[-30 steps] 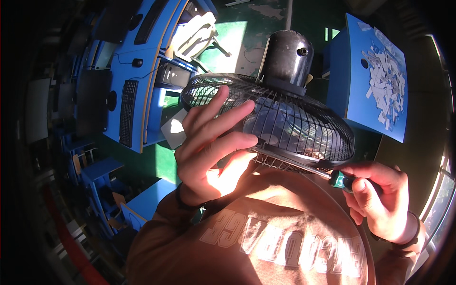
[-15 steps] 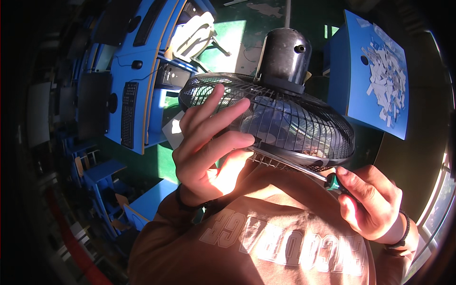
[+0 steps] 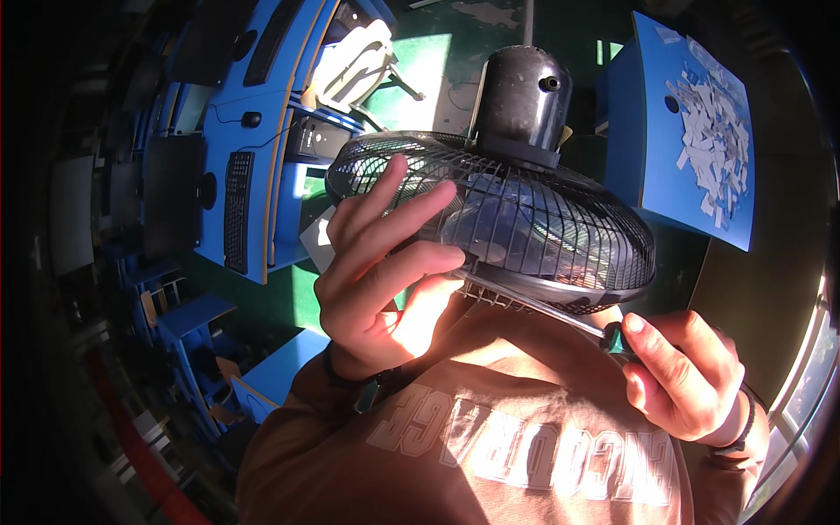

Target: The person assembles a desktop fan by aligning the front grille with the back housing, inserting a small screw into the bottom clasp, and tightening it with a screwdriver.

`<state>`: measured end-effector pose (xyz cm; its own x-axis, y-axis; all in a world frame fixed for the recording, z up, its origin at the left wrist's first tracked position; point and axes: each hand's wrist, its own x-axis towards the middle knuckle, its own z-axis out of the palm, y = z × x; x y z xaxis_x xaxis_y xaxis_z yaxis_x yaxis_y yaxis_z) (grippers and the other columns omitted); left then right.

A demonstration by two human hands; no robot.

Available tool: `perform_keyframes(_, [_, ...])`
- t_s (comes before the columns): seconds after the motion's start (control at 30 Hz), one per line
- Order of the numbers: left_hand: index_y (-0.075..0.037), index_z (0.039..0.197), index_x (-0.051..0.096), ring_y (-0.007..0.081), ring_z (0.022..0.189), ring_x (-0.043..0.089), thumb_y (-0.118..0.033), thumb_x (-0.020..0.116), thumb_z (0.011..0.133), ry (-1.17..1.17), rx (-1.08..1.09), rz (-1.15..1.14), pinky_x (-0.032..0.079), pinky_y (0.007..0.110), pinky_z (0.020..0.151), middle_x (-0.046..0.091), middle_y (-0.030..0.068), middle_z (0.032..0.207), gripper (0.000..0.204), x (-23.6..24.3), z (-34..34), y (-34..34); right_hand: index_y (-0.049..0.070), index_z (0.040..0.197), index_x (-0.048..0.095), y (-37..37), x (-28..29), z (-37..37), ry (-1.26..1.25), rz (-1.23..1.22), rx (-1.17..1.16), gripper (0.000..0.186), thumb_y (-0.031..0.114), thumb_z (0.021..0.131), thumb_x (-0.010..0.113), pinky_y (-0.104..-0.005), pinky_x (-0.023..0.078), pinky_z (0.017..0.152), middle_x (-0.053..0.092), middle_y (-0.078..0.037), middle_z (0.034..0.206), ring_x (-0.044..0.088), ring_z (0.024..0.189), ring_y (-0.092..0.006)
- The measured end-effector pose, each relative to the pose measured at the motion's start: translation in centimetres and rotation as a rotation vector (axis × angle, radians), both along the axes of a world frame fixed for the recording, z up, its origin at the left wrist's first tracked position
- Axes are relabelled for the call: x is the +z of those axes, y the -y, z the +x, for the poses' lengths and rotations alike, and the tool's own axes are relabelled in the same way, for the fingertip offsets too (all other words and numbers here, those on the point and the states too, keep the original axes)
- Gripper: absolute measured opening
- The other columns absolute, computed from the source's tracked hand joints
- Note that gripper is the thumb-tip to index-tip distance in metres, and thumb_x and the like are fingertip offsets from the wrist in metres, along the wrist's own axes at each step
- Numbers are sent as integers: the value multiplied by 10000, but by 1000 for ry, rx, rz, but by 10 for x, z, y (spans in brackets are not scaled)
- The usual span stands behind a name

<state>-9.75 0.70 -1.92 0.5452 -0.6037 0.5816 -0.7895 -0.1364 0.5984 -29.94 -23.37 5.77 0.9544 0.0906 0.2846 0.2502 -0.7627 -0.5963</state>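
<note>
A black fan has a cylindrical motor housing above its wire cage. My left hand is at the cage's lower rim, index finger and thumb pinched at the screwdriver's tip end, other fingers raised; what exactly they grip is hidden. A screwdriver with a long metal shaft and green-and-black handle lies along the rim, its tip hidden at my left fingertips. My right hand holds the handle with thumb and fingers.
Blue desks on the left carry a keyboard, mouse and monitors. A pale chair stands behind the fan. At right, a blue table holds scattered paper pieces. Further desks and chairs fill the lower left; a window is at far right.
My right fingers have rolled round the screwdriver handle and shifted slightly left and down. The fan and my left hand have drifted a little up and left.
</note>
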Motion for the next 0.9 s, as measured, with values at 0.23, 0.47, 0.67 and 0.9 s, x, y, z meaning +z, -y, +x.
perform_keyframes(0.23, [-97, 910, 730, 408, 1343, 676, -50, 890, 763, -33, 2, 5, 446, 458, 1032, 803, 154, 1245, 223, 4, -2, 0, -118, 1217, 736, -2, 5, 6, 43, -47, 32, 477, -50, 747, 777, -312, 544, 512, 701, -165, 882, 674, 629, -231])
perform_keyframes(0.47, [-113, 874, 721, 398, 1339, 682, -26, 873, 765, -54, -2, 15, 444, 449, 1029, 818, 119, 1209, 206, 9, 1, 0, -89, 1178, 762, 4, 18, 14, -202, 199, -44, 349, 71, 874, 824, -291, 553, 559, 756, -169, 876, 673, 619, -198])
perform_keyframes(0.67, [-119, 869, 724, 398, 1338, 683, -27, 872, 765, -48, -9, 12, 441, 448, 1034, 822, 115, 1195, 203, 7, 0, -1, -94, 1248, 739, 4, 11, 5, -617, 934, -322, 323, 99, 989, 762, -291, 614, 772, 800, -199, 1051, 777, 848, -186])
perform_keyframes(0.9, [-116, 850, 711, 405, 1331, 684, -29, 855, 796, -98, 23, -23, 438, 455, 1049, 829, 105, 1160, 177, 7, -4, 4, -83, 1244, 746, 4, 14, -3, -676, 1056, -444, 305, 112, 1010, 741, -261, 588, 732, 794, -170, 1058, 742, 809, -138])
